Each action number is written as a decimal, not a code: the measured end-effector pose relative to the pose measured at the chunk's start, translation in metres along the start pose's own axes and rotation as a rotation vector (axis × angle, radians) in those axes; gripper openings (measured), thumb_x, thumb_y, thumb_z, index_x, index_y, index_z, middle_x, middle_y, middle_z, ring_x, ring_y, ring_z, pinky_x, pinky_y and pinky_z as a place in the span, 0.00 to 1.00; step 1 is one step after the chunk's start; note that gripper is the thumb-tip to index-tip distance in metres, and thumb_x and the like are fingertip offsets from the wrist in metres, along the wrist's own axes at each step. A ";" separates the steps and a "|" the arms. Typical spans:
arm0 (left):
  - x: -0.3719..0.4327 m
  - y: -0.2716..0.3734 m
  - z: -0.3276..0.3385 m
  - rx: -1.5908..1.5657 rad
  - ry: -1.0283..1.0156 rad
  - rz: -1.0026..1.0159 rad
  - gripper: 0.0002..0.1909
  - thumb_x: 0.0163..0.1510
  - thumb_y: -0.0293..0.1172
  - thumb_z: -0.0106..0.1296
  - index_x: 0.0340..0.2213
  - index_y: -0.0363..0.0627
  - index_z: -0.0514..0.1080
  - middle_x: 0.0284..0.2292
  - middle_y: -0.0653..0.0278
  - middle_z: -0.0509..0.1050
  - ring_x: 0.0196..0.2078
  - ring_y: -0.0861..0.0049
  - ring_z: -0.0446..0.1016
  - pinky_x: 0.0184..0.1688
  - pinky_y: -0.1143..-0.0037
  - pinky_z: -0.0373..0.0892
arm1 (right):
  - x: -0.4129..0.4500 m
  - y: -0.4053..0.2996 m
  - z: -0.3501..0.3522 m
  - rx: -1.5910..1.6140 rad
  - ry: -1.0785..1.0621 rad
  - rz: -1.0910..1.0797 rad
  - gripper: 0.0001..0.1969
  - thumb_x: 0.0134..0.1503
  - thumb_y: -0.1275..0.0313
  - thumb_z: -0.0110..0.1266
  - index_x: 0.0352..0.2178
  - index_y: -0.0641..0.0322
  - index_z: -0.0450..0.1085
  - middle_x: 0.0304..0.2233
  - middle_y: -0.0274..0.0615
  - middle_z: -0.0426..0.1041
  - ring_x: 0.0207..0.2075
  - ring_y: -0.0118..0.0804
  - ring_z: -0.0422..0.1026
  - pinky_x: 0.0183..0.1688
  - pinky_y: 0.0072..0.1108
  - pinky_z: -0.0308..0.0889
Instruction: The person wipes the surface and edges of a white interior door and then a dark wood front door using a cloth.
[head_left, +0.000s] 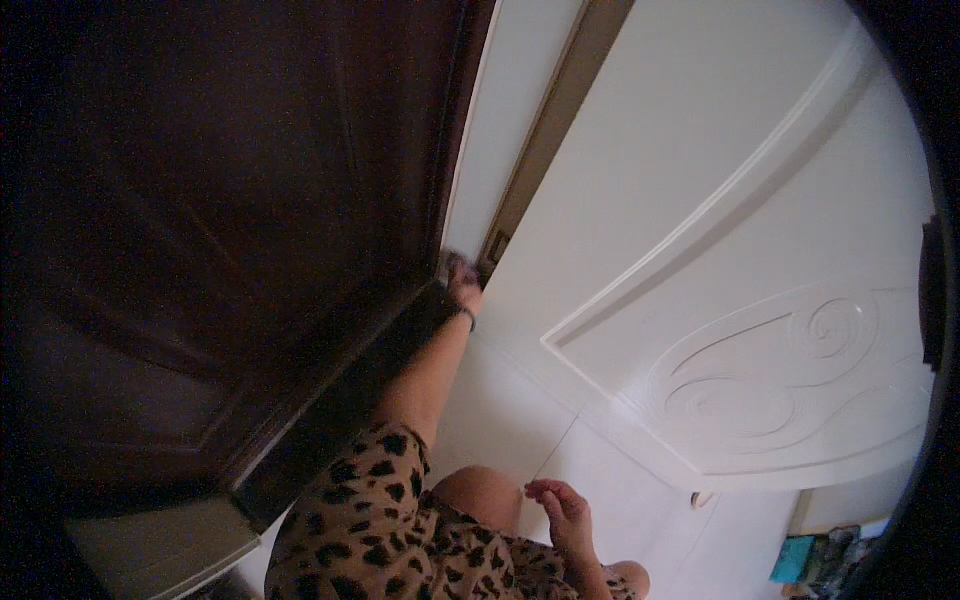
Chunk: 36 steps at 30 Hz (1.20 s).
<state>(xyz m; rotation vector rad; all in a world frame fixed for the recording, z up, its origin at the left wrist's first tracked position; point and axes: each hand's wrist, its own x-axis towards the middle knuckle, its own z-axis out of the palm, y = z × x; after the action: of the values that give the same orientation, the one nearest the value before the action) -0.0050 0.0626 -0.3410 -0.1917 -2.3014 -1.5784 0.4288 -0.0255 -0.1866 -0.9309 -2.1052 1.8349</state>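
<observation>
My left hand (463, 283) reaches out at arm's length, low beside the edge of a white panelled door (660, 210). A latch plate (495, 246) on that door's edge lies just above the fingers. The fingers are blurred and dim, so I cannot tell whether they grip anything. A dark band circles the wrist. Nearer to me, my right hand (566, 514) hangs beside my bare knee (480, 491), its fingers bent and the thumb close to them. I make out no object in it.
A dark brown panelled door (225, 187) fills the left. A pale strip (517, 97) runs between it and the white door. Light floor tiles (495, 397) lie below. A small door stop (701, 500) is near the white door's foot; a teal item (791, 559) lies at lower right.
</observation>
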 end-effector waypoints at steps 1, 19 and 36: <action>-0.012 -0.008 0.001 -0.102 -0.084 -0.130 0.15 0.56 0.22 0.43 0.46 0.39 0.60 0.46 0.53 0.64 0.48 0.61 0.63 0.50 0.69 0.62 | -0.007 0.007 -0.007 -0.005 0.010 0.042 0.11 0.61 0.73 0.44 0.39 0.72 0.70 0.38 0.44 0.74 0.41 0.34 0.71 0.47 0.25 0.65; 0.199 0.494 -0.135 -0.814 0.470 0.835 0.25 0.48 0.10 0.38 0.49 0.39 0.60 0.50 0.50 0.59 0.53 0.56 0.62 0.56 0.65 0.60 | -0.004 0.061 -0.085 0.117 -0.022 0.037 0.15 0.61 0.65 0.49 0.40 0.70 0.70 0.39 0.46 0.74 0.43 0.39 0.71 0.46 0.28 0.66; 0.164 0.272 0.082 -0.214 0.079 1.046 0.21 0.49 0.20 0.41 0.47 0.31 0.67 0.58 0.44 0.56 0.63 0.50 0.51 0.63 0.60 0.49 | 0.083 -0.051 -0.227 -0.959 0.112 0.429 0.13 0.59 0.63 0.49 0.43 0.54 0.71 0.39 0.45 0.75 0.40 0.46 0.74 0.40 0.28 0.67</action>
<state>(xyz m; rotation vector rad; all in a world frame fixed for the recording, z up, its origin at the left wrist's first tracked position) -0.0925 0.2265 -0.0707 -1.1353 -1.4861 -1.1824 0.4673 0.2065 -0.1112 -1.7229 -2.8806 0.7427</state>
